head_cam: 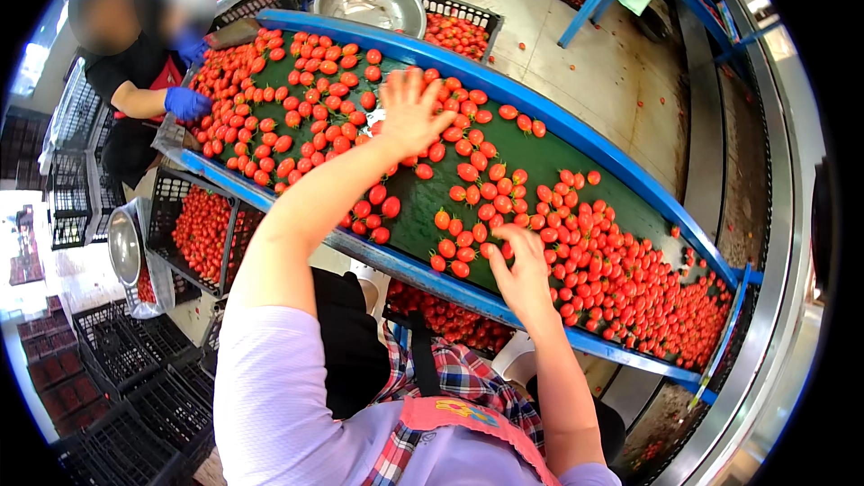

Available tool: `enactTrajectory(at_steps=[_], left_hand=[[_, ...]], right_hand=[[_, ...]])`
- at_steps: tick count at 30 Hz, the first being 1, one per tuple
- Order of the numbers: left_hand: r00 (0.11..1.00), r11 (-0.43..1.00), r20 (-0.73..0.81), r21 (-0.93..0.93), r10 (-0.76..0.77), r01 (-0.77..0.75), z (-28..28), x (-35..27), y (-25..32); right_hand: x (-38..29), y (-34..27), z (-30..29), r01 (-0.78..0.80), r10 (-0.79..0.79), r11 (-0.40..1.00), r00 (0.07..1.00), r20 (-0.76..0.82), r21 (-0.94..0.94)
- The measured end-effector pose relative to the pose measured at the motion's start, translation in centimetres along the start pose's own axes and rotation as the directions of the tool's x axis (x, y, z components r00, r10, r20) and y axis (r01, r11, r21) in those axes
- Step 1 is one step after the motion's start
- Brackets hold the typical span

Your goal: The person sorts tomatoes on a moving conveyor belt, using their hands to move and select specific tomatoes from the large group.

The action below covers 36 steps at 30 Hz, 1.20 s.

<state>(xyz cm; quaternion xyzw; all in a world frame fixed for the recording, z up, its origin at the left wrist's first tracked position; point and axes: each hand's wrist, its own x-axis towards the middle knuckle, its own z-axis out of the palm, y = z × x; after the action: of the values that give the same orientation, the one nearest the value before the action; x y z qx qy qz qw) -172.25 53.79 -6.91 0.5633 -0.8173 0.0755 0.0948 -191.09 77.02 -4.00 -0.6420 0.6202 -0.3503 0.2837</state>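
Many small red cherry tomatoes point(607, 270) lie on the dark green surface of a long blue-edged sorting table point(418, 202). My left hand point(410, 111) is spread flat, palm down, over the tomatoes near the far edge, its fingers apart. Below and to the right, my right hand point(521, 266) is bent over the tomatoes near the close edge. An orange-red tomato point(487, 250) lies at its thumb and fingertips; whether it is gripped cannot be told. The tomatoes are densely packed towards the right end and more scattered around my hands.
A co-worker's blue-gloved hand point(187, 103) is at the table's left end. Beyond the far rail stand a steel bowl point(371, 3) and a black crate of tomatoes point(496, 20). Another tomato crate point(156, 216) stands at the near left, with stacked black crates point(128, 445) lower down.
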Motion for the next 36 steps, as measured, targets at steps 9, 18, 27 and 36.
enactTrajectory(at_steps=[9,18,27,36], left_hand=[[0.952,0.856,0.039,-0.451,0.303,-0.253,-2.8,1.6,-0.6],[0.966,0.969,0.178,-0.193,0.187,-0.152,-5.1,1.7,1.8],[0.972,0.936,-0.041,-0.262,0.232,-0.235,-6.3,-3.8,5.3],[0.960,1.000,-0.279,-0.008,-0.028,0.027,-7.0,-2.1,4.2]], right_hand=[[1.5,3.9,0.0,0.084,-0.083,0.825,0.996,0.027,-0.559],[-1.5,2.8,-3.9,-0.008,-0.026,0.856,0.998,-0.059,-0.517],[-3.0,2.7,-6.3,0.101,-0.086,0.905,0.995,0.054,-0.412],[-4.5,9.3,-11.7,-0.116,0.116,0.663,0.992,-0.051,-0.740]])
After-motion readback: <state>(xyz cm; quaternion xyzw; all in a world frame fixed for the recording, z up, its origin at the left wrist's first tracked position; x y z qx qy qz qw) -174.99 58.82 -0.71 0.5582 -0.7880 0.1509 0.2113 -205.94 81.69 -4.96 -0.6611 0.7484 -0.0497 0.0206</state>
